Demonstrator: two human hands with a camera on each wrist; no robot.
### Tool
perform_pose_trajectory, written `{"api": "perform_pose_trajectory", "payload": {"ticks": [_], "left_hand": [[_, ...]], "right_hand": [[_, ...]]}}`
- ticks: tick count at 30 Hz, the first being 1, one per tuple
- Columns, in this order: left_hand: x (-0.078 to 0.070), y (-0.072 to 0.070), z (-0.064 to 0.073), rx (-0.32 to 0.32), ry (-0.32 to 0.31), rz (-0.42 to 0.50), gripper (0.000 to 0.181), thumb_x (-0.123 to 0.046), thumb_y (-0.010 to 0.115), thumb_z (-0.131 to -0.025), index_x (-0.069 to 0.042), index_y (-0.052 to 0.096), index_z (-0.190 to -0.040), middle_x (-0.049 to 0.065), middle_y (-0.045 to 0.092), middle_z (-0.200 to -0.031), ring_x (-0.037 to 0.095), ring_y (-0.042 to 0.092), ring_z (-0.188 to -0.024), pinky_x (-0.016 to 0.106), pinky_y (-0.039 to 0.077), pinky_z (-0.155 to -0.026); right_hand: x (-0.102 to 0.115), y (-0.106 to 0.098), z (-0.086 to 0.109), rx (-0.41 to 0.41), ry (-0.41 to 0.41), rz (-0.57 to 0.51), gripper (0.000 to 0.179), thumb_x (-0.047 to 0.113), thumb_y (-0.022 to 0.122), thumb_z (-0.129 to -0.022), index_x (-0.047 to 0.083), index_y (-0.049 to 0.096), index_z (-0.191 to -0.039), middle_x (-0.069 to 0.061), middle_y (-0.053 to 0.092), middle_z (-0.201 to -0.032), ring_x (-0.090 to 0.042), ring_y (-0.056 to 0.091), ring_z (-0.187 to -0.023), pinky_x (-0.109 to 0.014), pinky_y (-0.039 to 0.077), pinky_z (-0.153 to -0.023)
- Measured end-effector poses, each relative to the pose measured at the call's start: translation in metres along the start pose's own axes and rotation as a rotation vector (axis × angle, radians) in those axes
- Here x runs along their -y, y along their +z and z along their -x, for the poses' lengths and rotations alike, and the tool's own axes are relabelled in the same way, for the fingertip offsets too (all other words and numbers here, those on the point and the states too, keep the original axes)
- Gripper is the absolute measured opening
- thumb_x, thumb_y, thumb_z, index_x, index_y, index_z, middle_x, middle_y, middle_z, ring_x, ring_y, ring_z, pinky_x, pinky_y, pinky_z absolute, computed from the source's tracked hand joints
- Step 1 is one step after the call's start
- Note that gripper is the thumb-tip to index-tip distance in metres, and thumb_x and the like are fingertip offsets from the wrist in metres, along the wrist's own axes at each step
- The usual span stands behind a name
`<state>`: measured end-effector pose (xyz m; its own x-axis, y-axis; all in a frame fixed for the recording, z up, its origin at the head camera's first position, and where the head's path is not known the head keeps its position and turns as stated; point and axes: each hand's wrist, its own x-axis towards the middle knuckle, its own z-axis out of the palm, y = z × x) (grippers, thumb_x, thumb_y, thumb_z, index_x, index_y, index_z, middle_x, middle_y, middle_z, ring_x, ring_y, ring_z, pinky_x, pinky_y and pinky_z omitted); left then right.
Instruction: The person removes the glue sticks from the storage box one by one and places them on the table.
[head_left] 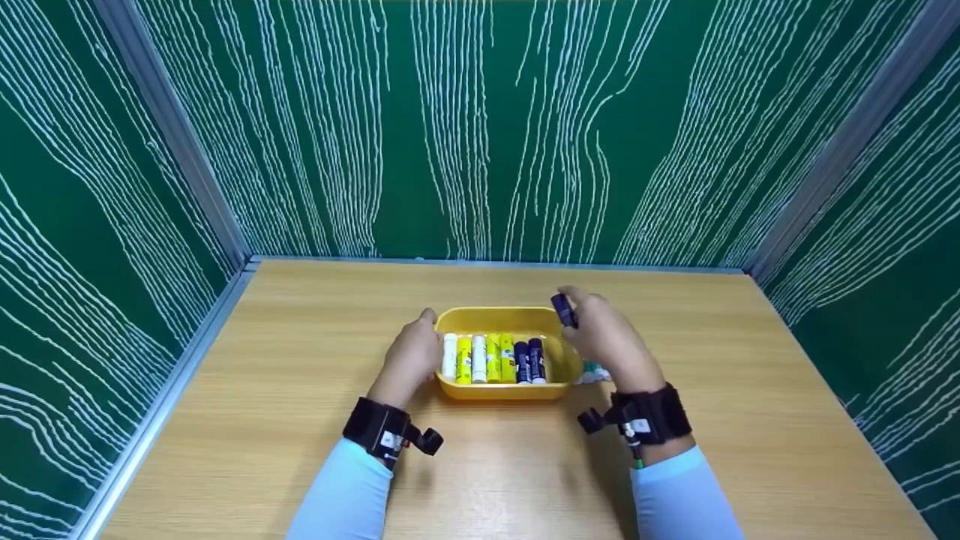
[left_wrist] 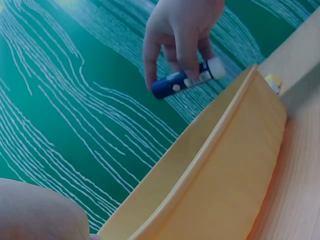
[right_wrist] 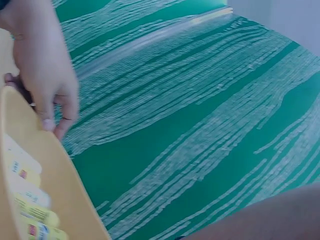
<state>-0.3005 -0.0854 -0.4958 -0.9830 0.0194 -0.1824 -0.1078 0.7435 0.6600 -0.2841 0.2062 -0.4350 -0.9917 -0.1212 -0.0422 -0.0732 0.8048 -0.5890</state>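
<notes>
A yellow plastic bin stands on the table, with a row of glue sticks lying side by side in it: white ones, yellow ones and dark blue ones. My left hand grips the bin's left end, fingers over the rim in the right wrist view. Above the bin's right end, my right hand holds another dark blue glue stick between thumb and fingers. That stick is tilted, its white end toward the bin in the left wrist view.
Something small, green and white, lies against the bin's right side, partly hidden by the right hand. Green panels with white wavy lines rise behind and on both sides of the wooden table. Metal edging runs along its back.
</notes>
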Motion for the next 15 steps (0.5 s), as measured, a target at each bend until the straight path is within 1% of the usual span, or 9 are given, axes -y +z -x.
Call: {"api": "perform_pose_trajectory", "payload": {"ticks": [2,4,6,11,15], "left_hand": [[0.0,0.001,0.0,0.001,-0.006,-0.001,0.032,-0.018,0.039,-0.101,-0.013,0.038,-0.134,0.016,0.061,-0.097,0.024,0.059,-0.045,0.032,0.047,-0.038],[0.0,0.001,-0.001,0.003,-0.015,0.003,0.034,-0.019,0.039,-0.102,-0.014,0.037,-0.135,0.017,0.06,-0.1,0.024,0.059,-0.045,0.032,0.047,-0.038],[-0.001,0.001,-0.001,0.002,-0.025,0.005,0.035,-0.019,0.039,-0.102,-0.015,0.037,-0.136,0.017,0.06,-0.103,0.024,0.059,-0.046,0.032,0.047,-0.038],[-0.002,0.001,-0.001,-0.001,-0.039,0.005,0.036,-0.019,0.038,-0.102,-0.016,0.036,-0.138,0.017,0.06,-0.104,0.024,0.059,-0.046,0.032,0.047,-0.037],[-0.002,0.0,0.0,-0.002,-0.04,0.005,0.036,-0.019,0.038,-0.102,-0.016,0.036,-0.137,0.017,0.06,-0.104,0.024,0.059,-0.046,0.031,0.047,-0.037]], "right_hand": [[-0.005,-0.007,0.0,0.009,0.016,-0.034,0.073,0.005,0.06,-0.085,0.024,0.029,-0.148,-0.019,0.054,-0.114,-0.026,0.06,-0.075,-0.03,0.053,-0.055],[-0.011,-0.014,0.001,0.01,0.038,-0.053,0.074,0.005,0.06,-0.086,0.025,0.028,-0.149,-0.018,0.056,-0.111,-0.026,0.061,-0.077,-0.03,0.054,-0.057],[-0.017,-0.02,0.001,0.008,0.061,-0.065,0.074,0.005,0.06,-0.086,0.027,0.027,-0.149,-0.018,0.056,-0.111,-0.026,0.061,-0.08,-0.031,0.054,-0.059],[-0.03,-0.034,0.0,-0.005,0.092,-0.057,0.074,0.008,0.06,-0.088,0.028,0.026,-0.15,-0.019,0.055,-0.115,-0.029,0.06,-0.088,-0.034,0.055,-0.067],[-0.041,-0.042,0.0,-0.011,0.099,-0.062,0.073,0.01,0.06,-0.088,0.027,0.025,-0.15,-0.019,0.056,-0.114,-0.029,0.06,-0.091,-0.036,0.054,-0.07]]}}
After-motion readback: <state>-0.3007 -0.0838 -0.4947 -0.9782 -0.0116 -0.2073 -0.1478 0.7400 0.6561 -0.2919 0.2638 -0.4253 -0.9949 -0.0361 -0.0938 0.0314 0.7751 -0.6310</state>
